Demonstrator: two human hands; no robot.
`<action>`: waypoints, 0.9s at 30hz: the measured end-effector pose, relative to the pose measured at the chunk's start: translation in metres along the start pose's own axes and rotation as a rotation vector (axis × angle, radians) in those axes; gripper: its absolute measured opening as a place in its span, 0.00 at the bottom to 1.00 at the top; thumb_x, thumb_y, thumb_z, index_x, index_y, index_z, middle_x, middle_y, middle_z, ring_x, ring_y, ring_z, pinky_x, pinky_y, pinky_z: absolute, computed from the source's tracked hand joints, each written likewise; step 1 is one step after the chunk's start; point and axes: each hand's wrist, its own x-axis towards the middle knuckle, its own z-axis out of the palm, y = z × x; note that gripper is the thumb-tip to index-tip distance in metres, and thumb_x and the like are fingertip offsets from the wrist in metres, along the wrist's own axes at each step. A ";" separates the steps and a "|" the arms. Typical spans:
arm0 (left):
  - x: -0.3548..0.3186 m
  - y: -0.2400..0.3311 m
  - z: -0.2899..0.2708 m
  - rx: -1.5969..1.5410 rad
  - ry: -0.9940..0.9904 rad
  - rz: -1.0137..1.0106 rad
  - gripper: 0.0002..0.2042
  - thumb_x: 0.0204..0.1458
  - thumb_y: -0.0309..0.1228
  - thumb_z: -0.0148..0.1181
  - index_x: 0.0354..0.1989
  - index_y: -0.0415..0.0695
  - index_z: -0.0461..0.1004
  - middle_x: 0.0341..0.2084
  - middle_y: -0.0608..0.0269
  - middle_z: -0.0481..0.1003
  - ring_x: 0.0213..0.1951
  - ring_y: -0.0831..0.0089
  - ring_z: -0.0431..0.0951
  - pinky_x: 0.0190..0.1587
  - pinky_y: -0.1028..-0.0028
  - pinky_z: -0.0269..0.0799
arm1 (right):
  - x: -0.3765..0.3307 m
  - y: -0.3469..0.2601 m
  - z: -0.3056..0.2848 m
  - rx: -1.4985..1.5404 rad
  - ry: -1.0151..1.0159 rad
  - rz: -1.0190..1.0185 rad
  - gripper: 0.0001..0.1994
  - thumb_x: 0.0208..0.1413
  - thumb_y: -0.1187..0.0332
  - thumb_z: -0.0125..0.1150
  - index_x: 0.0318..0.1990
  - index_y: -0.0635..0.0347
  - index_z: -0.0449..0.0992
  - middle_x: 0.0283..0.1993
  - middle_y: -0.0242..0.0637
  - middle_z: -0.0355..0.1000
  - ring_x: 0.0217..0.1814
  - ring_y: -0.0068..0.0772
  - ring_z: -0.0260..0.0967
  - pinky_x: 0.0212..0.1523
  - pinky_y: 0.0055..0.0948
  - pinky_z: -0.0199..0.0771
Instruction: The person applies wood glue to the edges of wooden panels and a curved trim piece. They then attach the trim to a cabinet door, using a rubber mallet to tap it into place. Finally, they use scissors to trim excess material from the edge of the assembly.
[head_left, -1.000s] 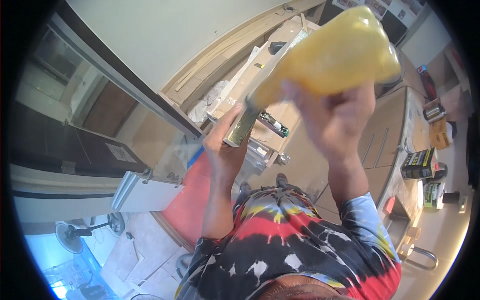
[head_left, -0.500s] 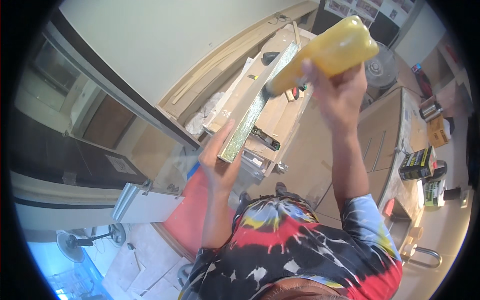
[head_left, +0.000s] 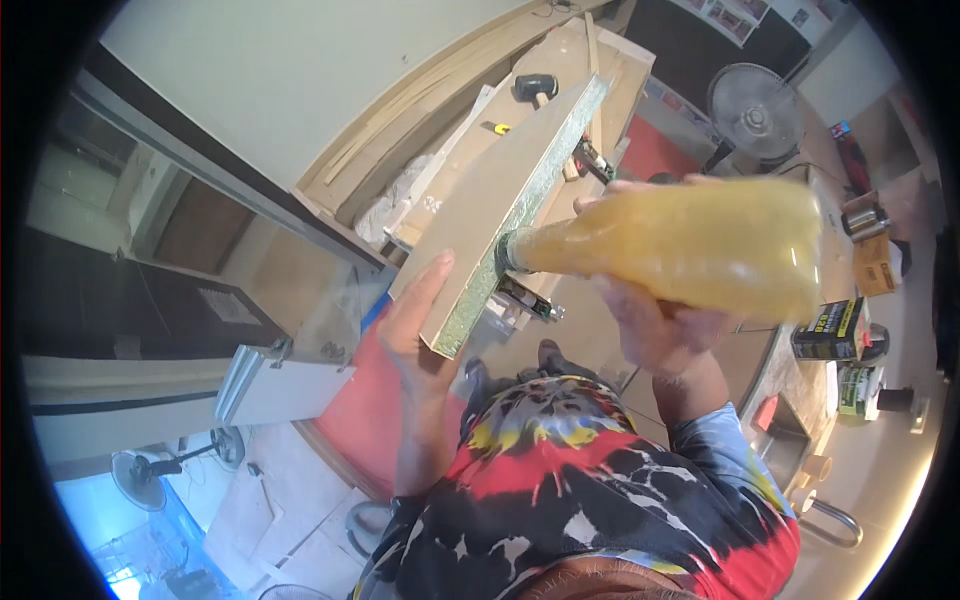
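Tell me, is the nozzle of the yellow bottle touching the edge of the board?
Yes, the right hand presses the yellow bottle nozzle against the edge of the board, which the left hand supports.

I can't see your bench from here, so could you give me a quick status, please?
Left hand holds board. Right hand grips yellow bottle, nozzle at board's edge. Nothing between them.

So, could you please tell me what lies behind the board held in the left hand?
Behind the board in the left hand show a workbench, a hammer and pale strips; the rest is covered.
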 end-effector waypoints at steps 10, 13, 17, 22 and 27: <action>-0.006 0.002 0.003 0.099 -0.036 0.062 0.19 0.45 0.22 0.70 0.48 0.34 0.79 0.44 0.48 0.81 0.47 0.59 0.83 0.51 0.69 0.76 | -0.012 -0.001 -0.030 -0.119 -0.314 -0.013 0.14 0.58 0.74 0.65 0.50 0.66 0.76 0.50 0.37 0.75 0.54 0.32 0.73 0.54 0.34 0.74; -0.010 0.007 0.008 0.061 -0.048 0.008 0.18 0.47 0.28 0.67 0.47 0.32 0.79 0.44 0.45 0.81 0.48 0.55 0.83 0.53 0.66 0.76 | -0.046 0.011 -0.017 0.453 -0.242 -0.012 0.22 0.58 0.76 0.62 0.59 0.64 0.65 0.56 0.49 0.71 0.60 0.48 0.71 0.54 0.49 0.77; -0.009 0.015 0.009 0.072 -0.035 -0.031 0.18 0.50 0.31 0.64 0.46 0.32 0.79 0.43 0.43 0.81 0.49 0.53 0.82 0.54 0.64 0.76 | -0.005 0.027 -0.032 0.036 -0.030 0.130 0.26 0.57 0.81 0.61 0.62 0.62 0.62 0.54 0.52 0.72 0.52 0.54 0.76 0.48 0.50 0.82; -0.018 0.009 0.013 0.094 -0.065 0.024 0.19 0.46 0.22 0.66 0.48 0.31 0.78 0.43 0.44 0.81 0.46 0.56 0.83 0.52 0.68 0.76 | 0.002 0.031 -0.039 0.073 -0.019 0.278 0.19 0.59 0.70 0.65 0.55 0.67 0.71 0.53 0.42 0.74 0.55 0.38 0.74 0.54 0.40 0.76; -0.025 -0.001 0.019 0.155 -0.080 0.115 0.16 0.47 0.25 0.65 0.44 0.31 0.79 0.40 0.44 0.82 0.45 0.53 0.83 0.50 0.64 0.78 | -0.026 0.019 -0.031 0.471 -0.055 0.160 0.24 0.55 0.76 0.68 0.58 0.69 0.66 0.51 0.50 0.75 0.49 0.47 0.78 0.50 0.42 0.82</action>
